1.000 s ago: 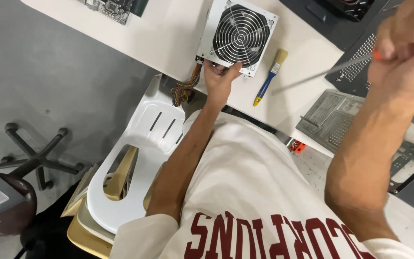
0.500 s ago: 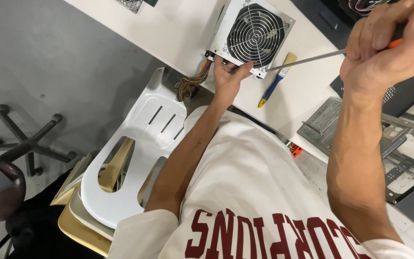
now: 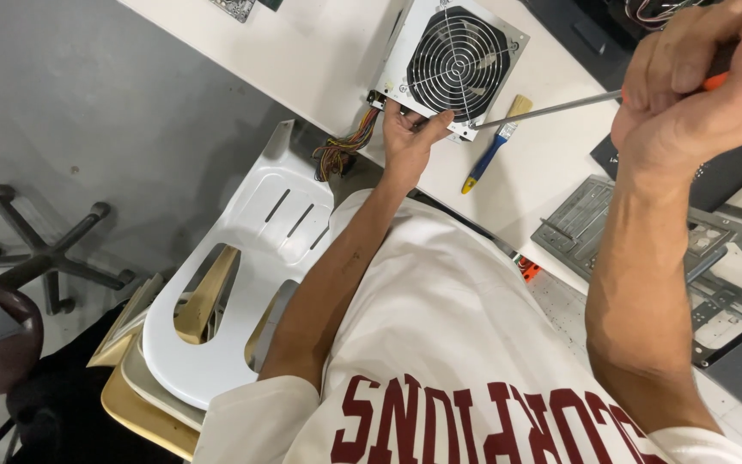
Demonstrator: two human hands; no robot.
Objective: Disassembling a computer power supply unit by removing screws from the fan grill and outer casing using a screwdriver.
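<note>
At the table's (image 3: 319, 60) edge, your left hand (image 3: 410, 137) clamps the heavy, rigid power supply (image 3: 453, 64) by its corner; your right hand (image 3: 697, 86) grips the screwdriver (image 3: 551, 110) firmly.

bright even overhead light, soft shadows, sharp focus, slight blur at edges

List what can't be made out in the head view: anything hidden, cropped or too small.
- Screwdriver tip: head view, hidden where it meets the power supply edge beside the left hand; the screw is too small to see.
- Screwdriver handle: mostly covered by the right hand.
- Left hand's fingertips: hidden, curled against the power supply's edge.
- Cable bundle: its far end drops behind the table edge.
- Metal panel: cut by the right forearm and the frame's right edge.
</note>
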